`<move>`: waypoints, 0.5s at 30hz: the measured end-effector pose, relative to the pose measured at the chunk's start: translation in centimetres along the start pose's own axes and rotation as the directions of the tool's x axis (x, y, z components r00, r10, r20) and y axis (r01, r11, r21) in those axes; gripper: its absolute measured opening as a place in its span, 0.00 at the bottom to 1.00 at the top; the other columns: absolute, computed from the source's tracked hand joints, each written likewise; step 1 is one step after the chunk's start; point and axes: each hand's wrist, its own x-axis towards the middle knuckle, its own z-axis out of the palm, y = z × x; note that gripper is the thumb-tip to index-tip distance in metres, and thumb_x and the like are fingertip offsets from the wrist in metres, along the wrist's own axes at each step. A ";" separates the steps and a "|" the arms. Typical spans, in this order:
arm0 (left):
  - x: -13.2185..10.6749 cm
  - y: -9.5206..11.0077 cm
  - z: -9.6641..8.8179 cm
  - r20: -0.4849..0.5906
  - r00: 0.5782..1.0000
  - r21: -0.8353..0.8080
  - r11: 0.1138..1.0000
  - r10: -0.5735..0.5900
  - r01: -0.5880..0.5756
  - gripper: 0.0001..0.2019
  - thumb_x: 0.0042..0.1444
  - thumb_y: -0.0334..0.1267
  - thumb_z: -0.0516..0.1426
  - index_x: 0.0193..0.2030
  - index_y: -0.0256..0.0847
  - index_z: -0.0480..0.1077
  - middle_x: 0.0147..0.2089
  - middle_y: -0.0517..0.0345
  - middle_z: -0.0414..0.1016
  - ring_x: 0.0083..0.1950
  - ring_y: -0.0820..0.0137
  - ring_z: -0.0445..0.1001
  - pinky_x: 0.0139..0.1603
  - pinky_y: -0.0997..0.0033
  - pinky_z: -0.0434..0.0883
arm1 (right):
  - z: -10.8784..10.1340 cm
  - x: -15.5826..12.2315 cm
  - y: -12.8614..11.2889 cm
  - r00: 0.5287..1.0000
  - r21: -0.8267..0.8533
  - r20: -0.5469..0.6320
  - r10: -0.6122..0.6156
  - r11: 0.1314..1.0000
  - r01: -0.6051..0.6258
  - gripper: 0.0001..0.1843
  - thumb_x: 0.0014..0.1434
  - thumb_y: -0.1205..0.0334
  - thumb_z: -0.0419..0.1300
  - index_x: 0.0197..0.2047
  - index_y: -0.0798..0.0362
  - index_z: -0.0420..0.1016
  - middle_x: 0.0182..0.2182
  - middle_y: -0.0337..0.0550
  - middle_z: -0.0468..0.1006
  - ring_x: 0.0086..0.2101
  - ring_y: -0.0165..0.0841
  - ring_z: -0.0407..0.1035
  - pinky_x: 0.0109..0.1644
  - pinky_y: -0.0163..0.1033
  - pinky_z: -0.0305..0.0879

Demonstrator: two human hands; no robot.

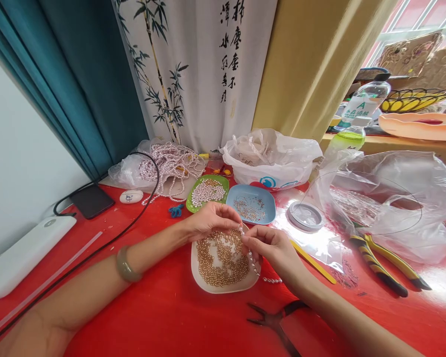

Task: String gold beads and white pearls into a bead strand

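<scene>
Both hands meet above a white dish (pixel 196 278) of small gold beads (pixel 223 270). My left hand (pixel 216 218) pinches the upper end of a strand of pearly beads (pixel 254 263). Thumb and fingers of my right hand (pixel 268 244) close on the same strand just below. From there the strand hangs over the dish's right rim, and a stretch of it shows on the red table beyond. Behind my hands are a green dish (pixel 190 204) of pale pink beads and a blue dish (pixel 270 214) holding fine metal pieces.
Black-handled pliers (pixel 271 320) lie in front, yellow-black pliers (pixel 384 263) at right. A yellow stick (pixel 314 263) and a round lid (pixel 305 216) lie beside my right hand. Plastic bags (pixel 271 158) and bead strings (pixel 167 161) line the back. A black cable (pixel 107 250) crosses the left side.
</scene>
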 end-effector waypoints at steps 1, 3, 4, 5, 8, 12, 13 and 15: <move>0.0 0.0 0.0 -0.002 1.000 0.003 1.000 0.003 -0.003 0.06 0.39 0.30 0.63 0.27 0.34 0.72 0.26 0.59 0.74 0.25 0.80 0.68 0.28 0.79 0.64 | 0.0 0.0 0.0 1.000 -0.004 -0.002 0.000 1.000 0.000 0.12 0.47 0.56 0.60 0.20 0.55 0.67 0.16 0.35 0.70 0.15 0.22 0.58 0.18 0.30 0.56; 0.0 0.1 0.0 -0.008 1.000 0.018 1.000 0.009 -0.009 0.08 0.39 0.30 0.63 0.28 0.34 0.71 0.27 0.59 0.74 0.27 0.79 0.70 0.29 0.78 0.64 | -0.1 0.1 0.2 1.000 -0.011 -0.001 -0.005 1.000 0.005 0.12 0.47 0.56 0.60 0.21 0.55 0.68 0.17 0.36 0.71 0.16 0.22 0.59 0.19 0.30 0.56; 0.0 0.2 0.0 -0.012 1.000 0.035 0.999 0.016 -0.016 0.08 0.38 0.30 0.63 0.29 0.34 0.71 0.27 0.59 0.74 0.28 0.78 0.70 0.30 0.77 0.65 | -0.1 0.2 0.2 1.000 -0.014 0.002 -0.011 1.000 0.011 0.12 0.47 0.55 0.60 0.22 0.55 0.68 0.18 0.36 0.72 0.16 0.22 0.59 0.19 0.30 0.57; 0.1 0.2 -0.1 -0.014 1.000 0.060 0.998 0.026 -0.025 0.09 0.38 0.30 0.63 0.29 0.34 0.70 0.28 0.58 0.74 0.28 0.77 0.70 0.30 0.76 0.65 | -0.1 0.2 0.3 1.000 -0.016 0.006 -0.019 1.000 0.019 0.12 0.47 0.55 0.60 0.22 0.55 0.68 0.18 0.36 0.72 0.16 0.22 0.59 0.20 0.30 0.57; 0.1 0.4 -0.3 0.000 0.999 0.139 0.989 0.052 -0.051 0.10 0.38 0.30 0.63 0.31 0.34 0.70 0.29 0.57 0.74 0.29 0.76 0.71 0.32 0.74 0.66 | -0.1 0.4 0.6 1.000 -0.005 0.000 -0.029 1.000 0.029 0.11 0.45 0.55 0.61 0.24 0.55 0.69 0.18 0.35 0.73 0.17 0.23 0.61 0.21 0.31 0.59; 0.0 0.6 -0.4 0.035 0.997 0.158 0.984 0.072 -0.076 0.10 0.38 0.30 0.63 0.30 0.34 0.70 0.29 0.57 0.75 0.31 0.75 0.72 0.35 0.72 0.68 | 0.1 0.6 0.8 1.000 0.041 -0.015 -0.022 0.999 0.023 0.12 0.42 0.55 0.63 0.27 0.54 0.68 0.18 0.33 0.72 0.17 0.23 0.62 0.22 0.32 0.59; 0.0 0.6 -0.5 0.038 0.996 0.158 0.984 0.078 -0.083 0.10 0.38 0.29 0.63 0.30 0.35 0.70 0.29 0.58 0.75 0.31 0.75 0.72 0.36 0.72 0.68 | 0.1 0.6 0.9 1.000 0.052 -0.011 -0.024 0.998 0.025 0.13 0.42 0.56 0.63 0.28 0.54 0.68 0.18 0.33 0.71 0.17 0.23 0.62 0.22 0.31 0.59; 0.0 0.8 -0.5 0.040 0.995 0.166 0.981 0.094 -0.099 0.09 0.38 0.29 0.63 0.29 0.35 0.70 0.29 0.58 0.75 0.31 0.75 0.72 0.36 0.72 0.68 | 0.1 0.6 1.1 0.999 0.066 -0.004 -0.037 0.997 0.037 0.13 0.43 0.57 0.63 0.30 0.54 0.67 0.17 0.32 0.71 0.17 0.23 0.62 0.22 0.31 0.59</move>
